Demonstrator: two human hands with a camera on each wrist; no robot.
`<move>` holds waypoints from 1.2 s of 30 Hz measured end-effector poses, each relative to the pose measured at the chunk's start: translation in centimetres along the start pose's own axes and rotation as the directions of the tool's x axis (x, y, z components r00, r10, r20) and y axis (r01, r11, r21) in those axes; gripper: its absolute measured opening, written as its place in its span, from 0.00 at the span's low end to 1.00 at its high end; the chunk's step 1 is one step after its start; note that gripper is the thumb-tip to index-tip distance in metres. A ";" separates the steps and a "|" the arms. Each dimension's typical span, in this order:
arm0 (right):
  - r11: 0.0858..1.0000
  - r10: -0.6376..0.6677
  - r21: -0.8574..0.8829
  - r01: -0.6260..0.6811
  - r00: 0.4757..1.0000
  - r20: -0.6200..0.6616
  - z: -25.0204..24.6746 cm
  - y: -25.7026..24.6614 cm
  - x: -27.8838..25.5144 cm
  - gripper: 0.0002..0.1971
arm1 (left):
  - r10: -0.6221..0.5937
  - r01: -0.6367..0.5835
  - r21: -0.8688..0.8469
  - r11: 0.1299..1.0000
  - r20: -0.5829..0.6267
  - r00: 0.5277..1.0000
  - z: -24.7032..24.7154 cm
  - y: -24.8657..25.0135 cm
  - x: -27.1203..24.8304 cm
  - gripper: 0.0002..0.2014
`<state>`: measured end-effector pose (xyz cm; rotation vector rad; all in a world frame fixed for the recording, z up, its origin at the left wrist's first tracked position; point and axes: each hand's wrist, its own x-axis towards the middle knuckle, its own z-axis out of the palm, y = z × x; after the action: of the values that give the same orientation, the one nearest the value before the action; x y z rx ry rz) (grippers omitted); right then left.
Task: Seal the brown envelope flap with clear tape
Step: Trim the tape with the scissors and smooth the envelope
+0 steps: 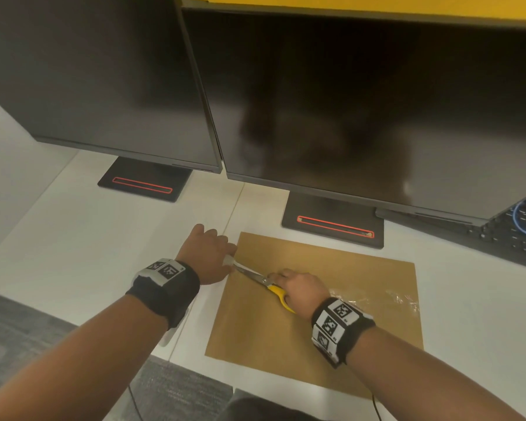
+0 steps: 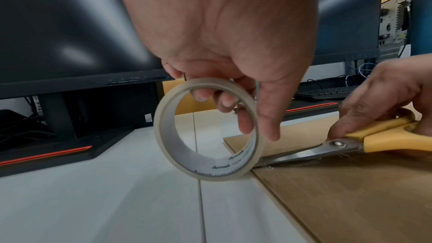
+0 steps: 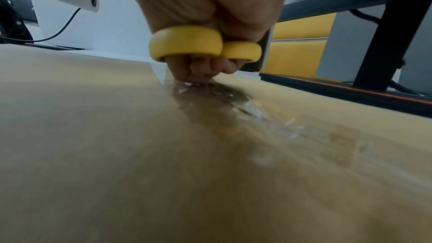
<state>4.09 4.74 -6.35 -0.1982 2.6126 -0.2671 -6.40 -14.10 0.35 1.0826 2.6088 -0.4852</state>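
Currently the brown envelope point(image 1: 310, 302) lies flat on the white desk point(image 1: 73, 244), at about 6 o'clock from the right monitor base point(image 1: 334, 221); whether anything is inside it cannot be told. A wrinkled strip of clear tape point(image 1: 374, 299) shows on its surface toward the 3 o'clock edge. The left hand point(image 1: 208, 253) sits at the envelope's 9 o'clock edge, fingers curled through the core of the tape roll point(image 2: 208, 130), which stands upright just off the paper. The right hand point(image 1: 301, 288) rests on the envelope, fingers threaded through the yellow handles of the scissors point(image 1: 264, 282); blades point toward 10 o'clock, tips meeting the roll.
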 end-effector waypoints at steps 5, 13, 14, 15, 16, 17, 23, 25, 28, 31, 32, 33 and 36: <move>1.000 -0.002 -0.003 0.002 1.000 0.008 -0.1 0.0 0.0 0.31 | -0.043 0.043 -0.019 0.999 -0.008 0.999 0.2 -0.1 0.0 0.15; 1.000 0.011 0.018 -0.011 1.000 0.015 -0.4 -0.3 0.5 0.26 | -0.197 0.182 -0.194 0.964 -0.061 0.978 -0.1 -1.3 0.6 0.13; 1.000 0.011 0.018 -0.011 1.000 0.016 -0.4 -0.3 0.5 0.25 | -0.232 0.202 -0.228 0.953 -0.112 0.966 -0.8 -2.2 0.7 0.13; 1.000 0.013 0.020 -0.013 1.000 0.016 -0.4 -0.2 0.5 0.25 | -0.260 0.212 -0.269 0.939 -0.154 0.953 -1.5 -3.2 0.7 0.13; 1.000 0.016 0.022 -0.017 1.000 0.011 -0.3 -0.2 0.5 0.25 | -0.274 0.211 -0.314 0.926 -0.175 0.946 -2.3 -4.1 0.7 0.12; 0.999 0.020 0.025 -0.020 1.000 0.005 -0.2 -0.1 0.6 0.26 | -0.274 0.201 -0.340 0.918 -0.181 0.945 -2.9 -4.8 0.7 0.12; 0.984 0.063 0.174 -0.048 0.995 -0.079 -0.2 0.5 0.1 0.27 | -0.260 0.211 -0.299 0.930 -0.135 0.956 -2.3 -4.4 0.9 0.18; 0.961 0.110 0.268 -0.071 0.985 -0.136 -0.3 1.1 -0.2 0.28 | -0.328 0.266 -0.377 0.887 -0.109 0.938 -1.5 -4.2 0.9 0.23; 0.918 0.171 0.385 -0.092 0.970 -0.175 -0.2 1.9 -0.7 0.30 | -0.358 0.281 -0.445 0.850 -0.096 0.929 -0.6 -3.4 1.0 0.32; 0.875 0.212 0.467 -0.125 0.968 -0.138 -0.1 2.8 -1.4 0.33 | -0.331 0.238 -0.521 0.820 -0.091 0.939 -0.6 -2.0 1.5 0.33; 0.864 0.232 0.483 -0.142 0.964 -0.130 -0.1 3.2 -1.7 0.33 | -0.322 0.229 -0.553 0.801 -0.074 0.944 -0.7 -1.5 1.7 0.29; 0.854 0.256 0.495 -0.162 0.958 -0.128 -0.1 3.6 -2.0 0.32 | -0.309 0.213 -0.595 0.775 -0.063 0.949 -0.8 -1.0 2.0 0.26; 0.843 0.305 0.497 -0.204 0.944 -0.129 -0.1 4.7 -3.0 0.28 | -0.277 0.180 -0.718 0.673 -0.018 0.961 -1.2 0.7 2.8 0.16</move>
<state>6.25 9.94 -5.93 0.3697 2.6322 -0.8624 -7.94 -11.38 0.22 0.5228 2.6465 0.5619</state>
